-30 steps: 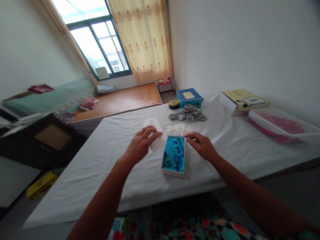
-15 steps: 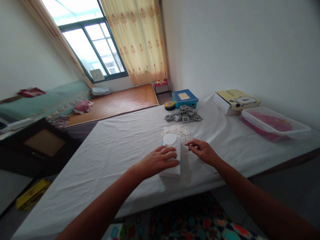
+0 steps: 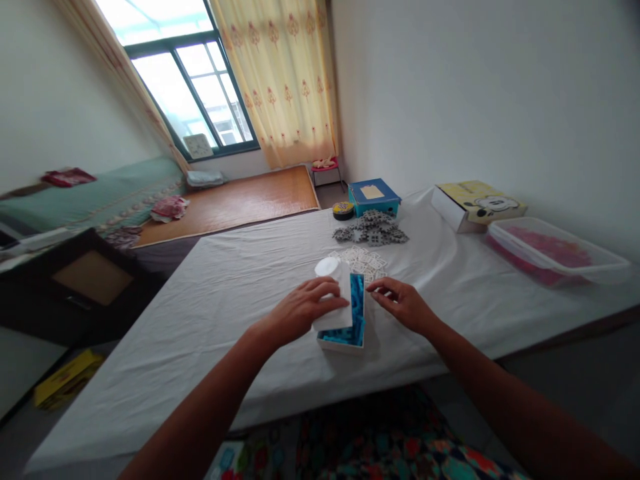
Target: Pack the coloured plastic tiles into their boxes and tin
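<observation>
My left hand (image 3: 314,307) grips a white box lid (image 3: 334,321) from above, fingers over its top and thumb toward the right edge. The lid is raised and shifted left off a small white box (image 3: 341,347). Inside the box lie many blue plastic pieces (image 3: 358,300), partly covered by the lid. A round white disc (image 3: 327,267) sits at the lid's far end. My right hand (image 3: 403,303) hovers just right of the box, fingers loosely bent and apart, nothing visible in them. Beyond the box is a pile of white lattice pieces (image 3: 364,260).
Farther back are grey interlocking pieces (image 3: 373,230), a round black-and-yellow tin (image 3: 343,211) and a blue box (image 3: 375,193). At right stand a yellow-and-white box (image 3: 480,203) and a clear tub of pink pieces (image 3: 555,250). A white sheet (image 3: 225,320) covers the table.
My left hand has lifted the lid and moved it left, uncovering blue pieces in the box. The right hand stays beside the box, almost unmoved. The view has shifted slightly.
</observation>
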The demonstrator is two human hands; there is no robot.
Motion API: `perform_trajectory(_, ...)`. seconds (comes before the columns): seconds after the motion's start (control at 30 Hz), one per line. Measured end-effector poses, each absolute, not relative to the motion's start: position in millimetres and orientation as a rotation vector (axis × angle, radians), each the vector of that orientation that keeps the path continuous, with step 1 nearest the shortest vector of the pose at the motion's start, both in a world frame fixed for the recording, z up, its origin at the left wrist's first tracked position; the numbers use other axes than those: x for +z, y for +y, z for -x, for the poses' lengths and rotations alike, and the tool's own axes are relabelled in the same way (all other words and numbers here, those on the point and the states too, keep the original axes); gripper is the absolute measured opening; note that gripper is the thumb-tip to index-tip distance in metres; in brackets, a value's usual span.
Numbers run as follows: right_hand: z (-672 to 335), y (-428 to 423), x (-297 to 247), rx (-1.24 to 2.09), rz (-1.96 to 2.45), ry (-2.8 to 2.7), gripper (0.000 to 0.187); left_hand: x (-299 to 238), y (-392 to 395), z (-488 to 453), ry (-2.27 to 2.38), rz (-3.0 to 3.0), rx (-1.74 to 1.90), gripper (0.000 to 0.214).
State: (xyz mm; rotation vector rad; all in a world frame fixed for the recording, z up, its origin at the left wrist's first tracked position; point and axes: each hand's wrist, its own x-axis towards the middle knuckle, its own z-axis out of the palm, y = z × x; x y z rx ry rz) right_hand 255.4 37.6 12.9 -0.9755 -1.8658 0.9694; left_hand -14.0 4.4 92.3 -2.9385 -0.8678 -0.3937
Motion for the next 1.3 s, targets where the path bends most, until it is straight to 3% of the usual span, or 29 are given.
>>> perform_trajectory(0.27, -243.9, 35.1, 37.8, 1.020, 0.460, -2.416, 0.019, 86.5, -0.2, 55.1, -1.115, 2.681, -0.559, 0.050)
perform_trajectory(0.5, -226.8, 62.4, 50.6, 1.041, 0.638, -2.341, 0.023, 86.1, -7.7, 65.1, -1.140, 2.603, -0.558, 0.051)
perform_trajectory(0.77, -217.7, 113.8, 35.3, 0.332, 0.885, -2.312, 0.025, 83.3, -13.4, 67.7, -1.108, 2.578, -0.541, 0.051)
perform_trajectory(1.07, -206.2, 113.4, 29.4, 0.275, 0.786, -2.577, 0.013, 75.4, -16.9, 75.1, -1.156, 2.551, -0.588, 0.050)
perform_trajectory(1.17, -200.3, 107.2, 44.9, 0.142, 0.799, -2.569, 0.016, 74.5, -17.5, 75.7, -1.158, 2.543, -0.588, 0.050)
perform_trajectory(1.3, -188.5, 96.1, 51.7, 0.250, 0.456, -2.622, 0.022, 72.3, -18.2, 77.0, -1.191, 2.540, -0.582, 0.050)
